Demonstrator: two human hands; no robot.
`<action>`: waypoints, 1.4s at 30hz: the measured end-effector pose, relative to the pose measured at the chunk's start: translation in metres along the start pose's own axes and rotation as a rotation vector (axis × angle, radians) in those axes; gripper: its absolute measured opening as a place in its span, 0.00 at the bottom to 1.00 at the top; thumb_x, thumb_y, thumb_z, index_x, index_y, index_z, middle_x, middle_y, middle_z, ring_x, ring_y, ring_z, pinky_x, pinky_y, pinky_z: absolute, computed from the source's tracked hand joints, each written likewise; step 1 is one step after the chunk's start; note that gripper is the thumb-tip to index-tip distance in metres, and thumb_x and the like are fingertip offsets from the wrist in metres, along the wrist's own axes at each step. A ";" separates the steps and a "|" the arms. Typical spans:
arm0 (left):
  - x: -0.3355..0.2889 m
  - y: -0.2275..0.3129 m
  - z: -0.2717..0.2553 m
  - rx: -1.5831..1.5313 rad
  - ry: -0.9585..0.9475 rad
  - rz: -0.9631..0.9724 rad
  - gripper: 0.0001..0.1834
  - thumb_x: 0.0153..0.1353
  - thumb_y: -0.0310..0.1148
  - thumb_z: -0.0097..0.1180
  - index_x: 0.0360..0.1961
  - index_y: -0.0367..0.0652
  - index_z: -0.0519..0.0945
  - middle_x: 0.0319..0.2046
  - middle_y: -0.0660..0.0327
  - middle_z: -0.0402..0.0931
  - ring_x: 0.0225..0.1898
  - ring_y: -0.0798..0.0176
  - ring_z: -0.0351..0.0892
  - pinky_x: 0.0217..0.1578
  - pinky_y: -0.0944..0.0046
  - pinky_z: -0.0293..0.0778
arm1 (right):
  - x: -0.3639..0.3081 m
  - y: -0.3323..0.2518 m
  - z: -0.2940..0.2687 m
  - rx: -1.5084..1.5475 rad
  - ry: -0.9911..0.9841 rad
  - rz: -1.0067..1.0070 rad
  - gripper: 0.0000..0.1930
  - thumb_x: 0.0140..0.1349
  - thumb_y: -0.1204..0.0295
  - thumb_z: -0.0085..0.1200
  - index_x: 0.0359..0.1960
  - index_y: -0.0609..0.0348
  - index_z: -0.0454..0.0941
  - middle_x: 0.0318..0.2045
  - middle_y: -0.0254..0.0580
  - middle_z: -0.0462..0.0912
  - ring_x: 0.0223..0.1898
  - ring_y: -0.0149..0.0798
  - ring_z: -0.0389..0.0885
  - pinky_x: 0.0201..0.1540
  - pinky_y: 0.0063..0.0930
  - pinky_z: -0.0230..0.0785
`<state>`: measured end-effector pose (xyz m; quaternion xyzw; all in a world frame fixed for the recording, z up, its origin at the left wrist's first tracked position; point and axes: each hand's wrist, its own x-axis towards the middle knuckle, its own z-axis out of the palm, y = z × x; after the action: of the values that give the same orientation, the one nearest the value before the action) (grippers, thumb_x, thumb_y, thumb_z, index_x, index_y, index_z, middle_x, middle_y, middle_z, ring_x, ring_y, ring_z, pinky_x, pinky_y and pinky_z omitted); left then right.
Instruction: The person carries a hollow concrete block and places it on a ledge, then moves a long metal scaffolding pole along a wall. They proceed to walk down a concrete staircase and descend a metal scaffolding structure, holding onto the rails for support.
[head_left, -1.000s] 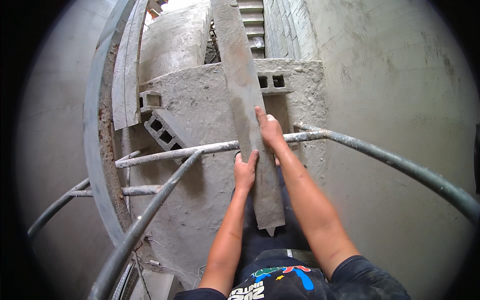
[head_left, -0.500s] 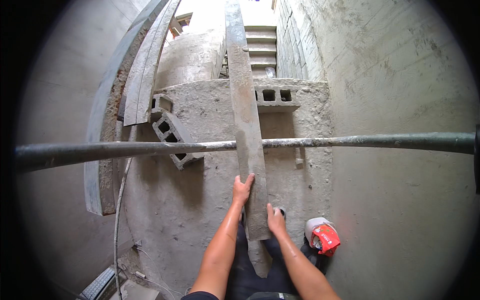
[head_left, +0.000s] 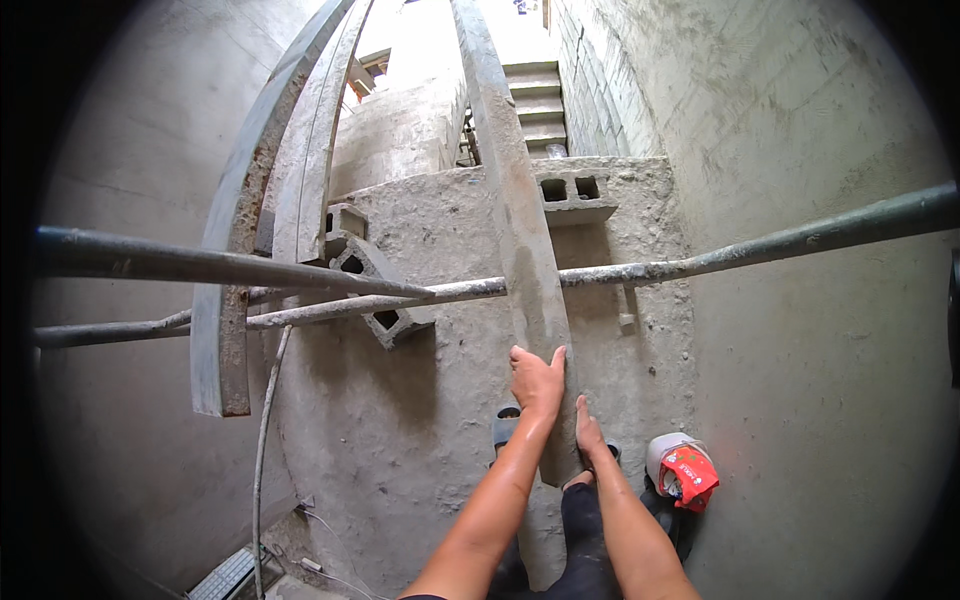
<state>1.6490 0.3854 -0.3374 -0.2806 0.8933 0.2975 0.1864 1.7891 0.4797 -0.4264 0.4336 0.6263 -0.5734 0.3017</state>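
A long grey plank (head_left: 530,250), crusted with mortar, runs away from me and lies over a crosswise metal pipe (head_left: 620,274). My left hand (head_left: 538,380) grips it from above, with the thumb at its right edge and the fingers toward its left edge. Lower down, my right hand (head_left: 589,428) holds the right edge near the plank's close end, thumb pointing up; its other fingers are mostly hidden. That close end hangs just in front of my legs.
Two more long planks (head_left: 222,340) (head_left: 312,215) slope at the left. Hollow concrete blocks (head_left: 385,305) (head_left: 578,208) rest on the rough floor. A second pipe (head_left: 200,262) enters from the left. A white bucket (head_left: 665,450) with a red packet (head_left: 692,474) stands by the right wall. Steps (head_left: 537,105) lie beyond.
The plank's near end has shifted right and tilted. My left hand has gone from its left edge to across its top. At left, two pipes show where one line showed before.
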 end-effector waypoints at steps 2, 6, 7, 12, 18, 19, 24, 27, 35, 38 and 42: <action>-0.011 0.008 0.015 0.061 0.101 0.111 0.43 0.56 0.48 0.67 0.59 0.26 0.59 0.53 0.37 0.71 0.53 0.38 0.76 0.50 0.50 0.75 | 0.022 0.012 -0.006 0.097 -0.029 0.007 0.50 0.65 0.29 0.32 0.53 0.76 0.75 0.47 0.60 0.80 0.53 0.45 0.76 0.59 0.35 0.65; -0.036 0.015 0.044 0.080 0.151 0.298 0.48 0.56 0.43 0.66 0.66 0.25 0.51 0.62 0.37 0.62 0.63 0.38 0.66 0.60 0.49 0.67 | 0.032 0.025 -0.025 0.194 -0.133 -0.028 0.44 0.69 0.33 0.32 0.68 0.63 0.65 0.62 0.51 0.73 0.63 0.44 0.70 0.65 0.31 0.60; -0.037 0.009 0.049 0.093 0.184 0.347 0.49 0.56 0.42 0.65 0.67 0.26 0.50 0.63 0.37 0.61 0.64 0.38 0.64 0.61 0.47 0.65 | 0.022 0.015 -0.030 0.249 -0.158 -0.042 0.45 0.68 0.33 0.31 0.67 0.65 0.66 0.61 0.52 0.74 0.62 0.46 0.70 0.65 0.32 0.59; -0.048 0.000 0.065 -0.360 0.023 0.411 0.52 0.58 0.51 0.64 0.69 0.27 0.49 0.67 0.34 0.54 0.69 0.36 0.54 0.69 0.47 0.52 | -0.031 -0.014 -0.074 0.069 -0.124 -0.201 0.43 0.69 0.35 0.34 0.64 0.67 0.67 0.56 0.55 0.78 0.58 0.46 0.75 0.63 0.35 0.63; -0.022 -0.044 0.101 -0.861 -0.258 0.225 0.53 0.67 0.61 0.49 0.73 0.28 0.42 0.71 0.39 0.48 0.73 0.45 0.48 0.71 0.54 0.45 | -0.104 -0.040 -0.043 -0.399 0.404 -0.446 0.41 0.56 0.48 0.64 0.61 0.65 0.64 0.54 0.64 0.75 0.57 0.59 0.74 0.58 0.45 0.67; -0.022 -0.048 0.100 -0.984 -0.341 0.211 0.52 0.68 0.61 0.48 0.73 0.29 0.42 0.71 0.40 0.48 0.73 0.47 0.47 0.72 0.55 0.45 | -0.105 -0.035 -0.042 -0.441 0.417 -0.459 0.41 0.56 0.48 0.64 0.62 0.65 0.63 0.55 0.64 0.74 0.58 0.60 0.73 0.59 0.46 0.67; -0.022 -0.056 0.098 -1.066 -0.446 0.057 0.42 0.66 0.61 0.54 0.62 0.32 0.65 0.53 0.54 0.74 0.52 0.61 0.72 0.56 0.62 0.67 | -0.106 -0.033 -0.043 -0.540 0.455 -0.448 0.42 0.57 0.47 0.62 0.62 0.69 0.62 0.55 0.66 0.73 0.58 0.62 0.72 0.60 0.48 0.65; -0.015 -0.068 0.100 -1.153 -0.574 -0.049 0.40 0.62 0.62 0.58 0.56 0.32 0.72 0.46 0.57 0.78 0.45 0.64 0.76 0.50 0.63 0.71 | -0.102 -0.044 -0.049 -0.563 0.336 -0.418 0.43 0.57 0.47 0.63 0.62 0.70 0.62 0.54 0.66 0.74 0.56 0.63 0.74 0.58 0.48 0.67; -0.022 -0.030 0.106 -0.460 -0.427 0.079 0.57 0.47 0.69 0.67 0.61 0.25 0.68 0.53 0.42 0.77 0.57 0.51 0.76 0.57 0.59 0.70 | -0.040 -0.011 -0.106 -0.440 0.344 -0.513 0.45 0.60 0.45 0.59 0.65 0.73 0.62 0.54 0.69 0.76 0.60 0.58 0.75 0.62 0.43 0.65; -0.045 -0.028 0.107 -0.645 -0.498 0.009 0.53 0.51 0.61 0.68 0.61 0.23 0.66 0.53 0.45 0.77 0.54 0.55 0.77 0.55 0.60 0.71 | -0.031 -0.025 -0.118 -0.323 0.333 -0.335 0.46 0.61 0.39 0.53 0.66 0.70 0.61 0.54 0.71 0.76 0.59 0.62 0.74 0.63 0.44 0.64; -0.063 -0.039 0.109 -0.794 -0.618 -0.037 0.48 0.54 0.54 0.70 0.61 0.24 0.65 0.52 0.48 0.78 0.51 0.59 0.78 0.53 0.63 0.72 | -0.023 -0.035 -0.110 -0.383 0.338 -0.253 0.48 0.64 0.33 0.40 0.58 0.76 0.71 0.55 0.76 0.74 0.61 0.65 0.71 0.62 0.45 0.64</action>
<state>1.7394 0.4534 -0.4046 -0.2443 0.6091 0.6803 0.3263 1.7809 0.5845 -0.3726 0.3765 0.8137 -0.3974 0.1953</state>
